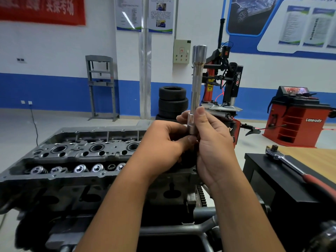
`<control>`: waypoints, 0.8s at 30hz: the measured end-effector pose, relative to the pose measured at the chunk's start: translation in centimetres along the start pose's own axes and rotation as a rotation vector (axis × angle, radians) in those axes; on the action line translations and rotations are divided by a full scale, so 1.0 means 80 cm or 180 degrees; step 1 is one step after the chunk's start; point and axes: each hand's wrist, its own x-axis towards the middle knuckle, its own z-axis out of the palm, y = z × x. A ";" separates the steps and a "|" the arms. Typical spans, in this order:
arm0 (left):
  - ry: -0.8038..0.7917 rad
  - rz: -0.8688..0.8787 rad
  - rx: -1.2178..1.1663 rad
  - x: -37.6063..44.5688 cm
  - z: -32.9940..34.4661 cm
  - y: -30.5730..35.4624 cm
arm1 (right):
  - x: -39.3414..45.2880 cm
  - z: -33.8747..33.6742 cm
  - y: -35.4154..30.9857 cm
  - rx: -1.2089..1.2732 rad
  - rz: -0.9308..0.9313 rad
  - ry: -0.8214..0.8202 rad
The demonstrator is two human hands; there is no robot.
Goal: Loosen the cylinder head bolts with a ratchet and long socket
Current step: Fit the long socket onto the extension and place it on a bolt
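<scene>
Socket's [196, 82] base inside hands.

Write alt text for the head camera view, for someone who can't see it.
Two bare hands, left hand and right hand, hold a long socket upright above a cylinder head on an engine stand. A red-handled ratchet lies untouched on a black box to the right; tyres and workshop machines stand behind.

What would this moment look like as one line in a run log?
both hands grip long socket upright | ratchet lies on black box | cylinder head untouched
</scene>
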 end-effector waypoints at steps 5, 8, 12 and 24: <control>0.0234 -0.0008 0.0043 0.000 0.000 -0.002 | 0.001 -0.001 -0.002 0.0030 -0.0017 0.0027; -0.0025 -0.0015 -0.0076 -0.002 -0.001 0.000 | 0.002 -0.003 0.001 -0.0021 0.0007 0.0037; -0.0020 -0.0046 -0.0052 -0.001 -0.001 0.002 | 0.003 -0.004 -0.001 0.0068 0.0043 0.0047; 0.0092 -0.0051 0.0050 0.000 0.000 0.001 | 0.001 -0.001 -0.002 0.0059 0.0015 0.0006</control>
